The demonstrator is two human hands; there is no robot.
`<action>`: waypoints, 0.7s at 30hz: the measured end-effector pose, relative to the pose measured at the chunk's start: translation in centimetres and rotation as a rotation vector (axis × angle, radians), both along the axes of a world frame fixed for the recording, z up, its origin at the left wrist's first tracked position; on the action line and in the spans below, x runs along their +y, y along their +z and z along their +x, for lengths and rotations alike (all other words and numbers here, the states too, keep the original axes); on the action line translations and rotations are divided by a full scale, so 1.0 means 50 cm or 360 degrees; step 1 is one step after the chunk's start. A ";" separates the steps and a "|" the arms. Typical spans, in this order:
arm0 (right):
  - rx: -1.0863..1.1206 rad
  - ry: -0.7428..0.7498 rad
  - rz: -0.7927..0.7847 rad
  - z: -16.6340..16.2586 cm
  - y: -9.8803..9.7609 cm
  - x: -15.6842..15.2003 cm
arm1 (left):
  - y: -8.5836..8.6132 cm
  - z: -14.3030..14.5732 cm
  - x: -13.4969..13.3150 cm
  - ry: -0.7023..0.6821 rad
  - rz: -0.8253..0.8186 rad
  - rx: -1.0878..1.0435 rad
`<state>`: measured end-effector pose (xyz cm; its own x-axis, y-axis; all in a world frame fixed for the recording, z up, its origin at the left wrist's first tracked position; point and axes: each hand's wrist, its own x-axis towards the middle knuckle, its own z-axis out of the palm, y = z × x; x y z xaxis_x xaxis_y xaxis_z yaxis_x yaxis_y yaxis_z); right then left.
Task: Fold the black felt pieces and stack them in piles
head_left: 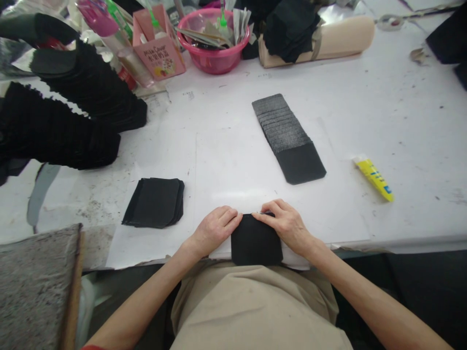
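Right, low in the middle of the frame lay the black piece (257,243), square-on at the near edge of the table (226,160), one side facing the top of the picture and the rounded corners of the opposite side pointing down toward the beige cloth (255,311)! Its two spans looked about equal, so which was the long axis could not be told

On to the grip: the left hand (218,228) was nearly closed, fingers bunched, tips pinching the piece's upper left corner; the right hand (286,223) was curled too, thumb and fingers drawn together on the same upper edge, just right of centre, a small gap between the two hands

Above and to the right, the strip of overlapped pieces (288,136) ran long from upper left to lower right, its smooth dark end lowest; farther right, the yellow tube (375,180) slanted the same way, while left of centre sat the stack of black pieces (155,201), slightly fanned
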<state>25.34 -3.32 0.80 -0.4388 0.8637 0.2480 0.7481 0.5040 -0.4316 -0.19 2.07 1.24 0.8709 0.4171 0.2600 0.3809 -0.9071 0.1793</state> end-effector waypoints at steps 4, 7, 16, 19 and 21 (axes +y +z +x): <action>-0.0001 0.0000 -0.0007 0.000 -0.001 0.000 | 0.002 -0.003 -0.002 -0.0007 0.0026 0.0027; 0.0001 0.0003 -0.0015 0.001 -0.002 0.000 | 0.003 -0.005 -0.006 -0.0011 0.0037 0.0035; 0.0002 0.0009 -0.0042 0.003 -0.005 0.000 | 0.014 -0.006 -0.022 0.0027 0.0148 0.0135; 0.0003 0.0014 -0.0043 0.003 -0.002 0.000 | 0.018 -0.002 -0.020 0.0020 0.0149 0.0212; -0.0002 0.0019 -0.0040 0.003 -0.001 0.000 | 0.019 0.001 -0.017 0.0013 0.0125 0.0270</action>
<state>25.47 -3.29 0.77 -0.4494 0.8643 0.2257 0.7425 0.5019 -0.4437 -0.15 1.20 2.19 0.9016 0.4086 0.1419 0.4072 -0.9125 0.0405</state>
